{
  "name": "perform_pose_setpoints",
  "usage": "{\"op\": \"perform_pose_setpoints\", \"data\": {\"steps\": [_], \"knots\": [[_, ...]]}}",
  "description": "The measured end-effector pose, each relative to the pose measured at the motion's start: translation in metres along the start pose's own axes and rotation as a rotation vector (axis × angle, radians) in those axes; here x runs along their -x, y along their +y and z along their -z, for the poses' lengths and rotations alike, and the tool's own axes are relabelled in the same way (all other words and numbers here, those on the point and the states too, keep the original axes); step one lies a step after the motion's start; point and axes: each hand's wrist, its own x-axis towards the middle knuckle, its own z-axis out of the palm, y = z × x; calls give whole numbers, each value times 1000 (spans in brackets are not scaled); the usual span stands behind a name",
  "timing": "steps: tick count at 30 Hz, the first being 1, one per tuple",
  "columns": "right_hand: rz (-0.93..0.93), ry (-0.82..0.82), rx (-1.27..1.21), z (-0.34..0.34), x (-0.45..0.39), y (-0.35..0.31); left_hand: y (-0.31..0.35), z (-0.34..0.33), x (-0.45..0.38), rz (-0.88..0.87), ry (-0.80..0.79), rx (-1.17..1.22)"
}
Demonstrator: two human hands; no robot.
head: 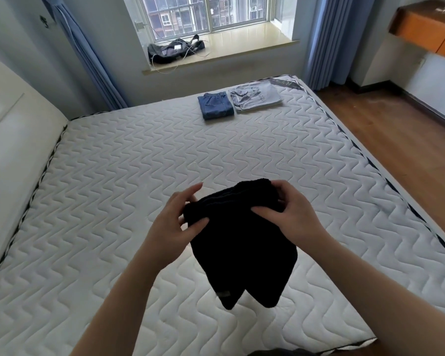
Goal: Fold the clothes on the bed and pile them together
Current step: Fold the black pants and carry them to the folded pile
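A pair of black shorts (pixel 242 247) hangs in the air above the near part of the quilted white mattress (pixel 139 163), legs pointing down. My left hand (pixel 175 222) pinches the left end of the waistband between thumb and fingers. My right hand (pixel 290 214) grips the right end, thumb on top. At the far edge of the mattress lie folded blue jeans (pixel 217 106) and, touching them on the right, a folded grey garment (pixel 256 96).
A cream headboard (pixel 13 129) borders the bed on the left. Wooden floor (pixel 409 150) runs along the right side. Behind the bed, a window sill (pixel 242 44) holds a dark bag (pixel 172 50) with a white cable. Blue curtains (pixel 337 39) hang at both sides.
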Motion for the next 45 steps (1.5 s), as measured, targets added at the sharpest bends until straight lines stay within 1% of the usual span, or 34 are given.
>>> {"op": "perform_pose_setpoints", "data": {"steps": [2,4,6,11,14,16,17,19,22,24,27,29,33,36,40,42,45], "knots": [[-5,3,78,1,-2,-9,0,12,-6,16,-185,-224],[5,3,146,0,-1,-17,6,16,-15,27,-336,-410],[30,-1,157,-2,0,-24,15,12,-25,3,-391,-476],[40,-34,110,0,2,-36,33,-19,-51,-78,-356,-369],[29,-76,76,13,5,-31,35,-39,-62,-110,-327,-417],[6,-117,3,26,7,-18,33,-49,-67,-124,-326,-456],[-16,-103,-42,33,7,-7,32,-53,-69,-135,-334,-475],[-100,-30,-100,47,7,22,31,-60,-71,-143,-350,-504],[-315,46,-93,58,9,82,34,-67,-75,-163,-349,-527],[-452,32,-103,57,12,120,38,-69,-77,-185,-349,-532],[-609,42,-161,48,14,163,46,-69,-81,-192,-345,-533],[-698,30,-184,42,12,184,52,-68,-83,-192,-332,-531],[-821,-53,-211,37,7,207,68,-62,-86,-204,-300,-542],[-844,-93,-266,41,-3,212,77,-55,-87,-181,-266,-525],[-783,-19,-322,58,-19,213,85,-44,-86,-152,-210,-477],[-780,-54,-321,70,-26,213,86,-40,-85,-129,-179,-447],[-829,-132,-255,82,-35,216,87,-38,-83,-96,-133,-418]]}}
